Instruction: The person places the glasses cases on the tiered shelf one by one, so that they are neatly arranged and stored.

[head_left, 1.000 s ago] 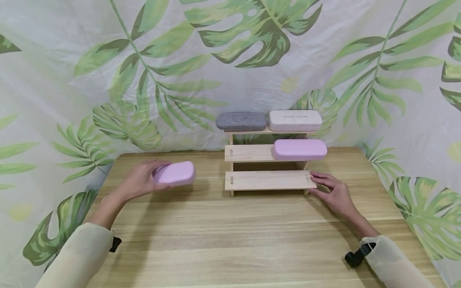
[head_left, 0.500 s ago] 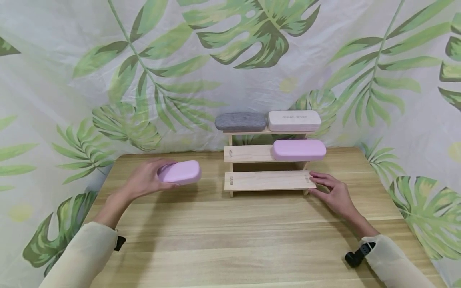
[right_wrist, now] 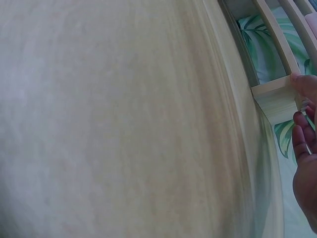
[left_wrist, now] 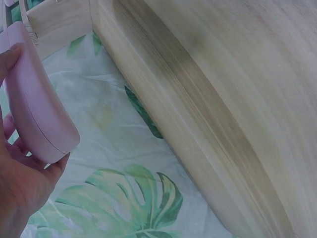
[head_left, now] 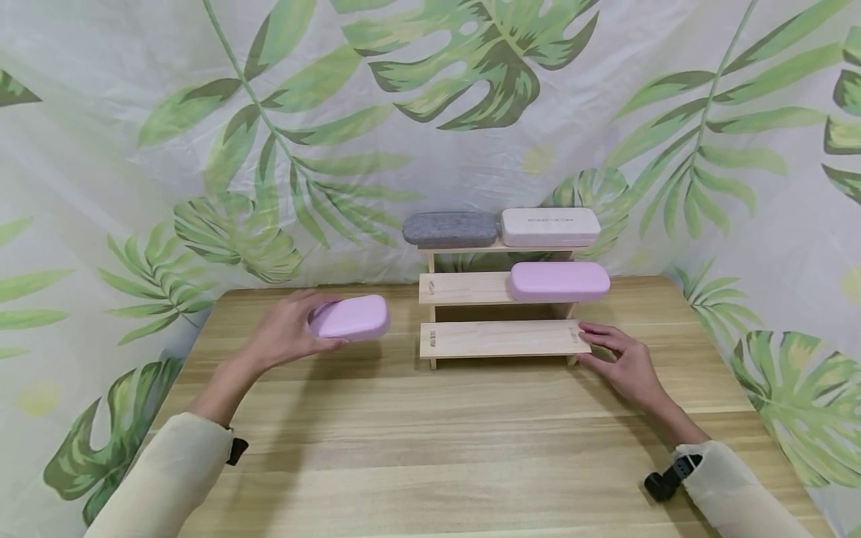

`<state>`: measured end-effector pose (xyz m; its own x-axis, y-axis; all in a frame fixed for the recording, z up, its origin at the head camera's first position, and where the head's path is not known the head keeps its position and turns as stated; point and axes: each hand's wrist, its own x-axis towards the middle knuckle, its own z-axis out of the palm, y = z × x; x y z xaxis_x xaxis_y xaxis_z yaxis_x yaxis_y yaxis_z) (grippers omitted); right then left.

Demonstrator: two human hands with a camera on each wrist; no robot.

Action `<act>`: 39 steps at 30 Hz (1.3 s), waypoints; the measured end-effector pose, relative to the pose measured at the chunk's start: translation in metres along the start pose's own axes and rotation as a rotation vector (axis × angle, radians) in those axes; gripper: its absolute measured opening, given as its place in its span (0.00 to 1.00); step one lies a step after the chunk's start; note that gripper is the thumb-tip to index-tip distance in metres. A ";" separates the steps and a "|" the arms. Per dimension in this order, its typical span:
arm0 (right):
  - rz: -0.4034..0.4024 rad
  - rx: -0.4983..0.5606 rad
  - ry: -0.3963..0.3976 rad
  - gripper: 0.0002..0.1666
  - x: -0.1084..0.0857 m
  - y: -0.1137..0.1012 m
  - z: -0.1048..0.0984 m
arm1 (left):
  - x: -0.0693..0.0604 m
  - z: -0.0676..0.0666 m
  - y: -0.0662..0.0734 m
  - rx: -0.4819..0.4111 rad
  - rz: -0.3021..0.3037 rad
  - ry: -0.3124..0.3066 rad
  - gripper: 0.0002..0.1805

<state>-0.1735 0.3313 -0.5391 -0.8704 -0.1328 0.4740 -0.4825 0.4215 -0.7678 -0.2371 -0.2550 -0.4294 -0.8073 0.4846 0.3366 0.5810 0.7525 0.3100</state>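
My left hand [head_left: 289, 332] grips a pink glasses case [head_left: 353, 317] by its left end, held above the table left of a three-tier wooden rack [head_left: 498, 340]. In the left wrist view the case [left_wrist: 39, 99] shows a seam along its side, with the thumb on one face and fingers behind. My right hand [head_left: 625, 366] pinches the right end of the rack's lowest shelf; the right wrist view shows the thumb at the shelf's edge. A second pink glasses case [head_left: 560, 281] lies on the right of the middle shelf.
On the top shelf sit a grey fabric glasses case [head_left: 449, 229] at left and a white case [head_left: 550, 227] with small lettering at right. The wood-grain table [head_left: 430, 448] ends at a leaf-printed cloth backdrop [head_left: 336, 149] behind the rack.
My left hand has carried the pink glasses case to the right and slightly upward, closer to the rack. The right hand stays at the lowest shelf's end, and the rack keeps its place.
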 end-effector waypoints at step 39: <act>0.005 0.036 0.001 0.25 -0.001 0.001 0.000 | 0.040 0.001 0.047 0.010 0.019 0.003 0.42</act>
<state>-0.1728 0.3318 -0.5399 -0.8728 -0.1302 0.4704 -0.4813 0.3899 -0.7850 -0.2423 -0.1993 -0.4024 -0.7957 0.4980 0.3448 0.5954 0.7476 0.2943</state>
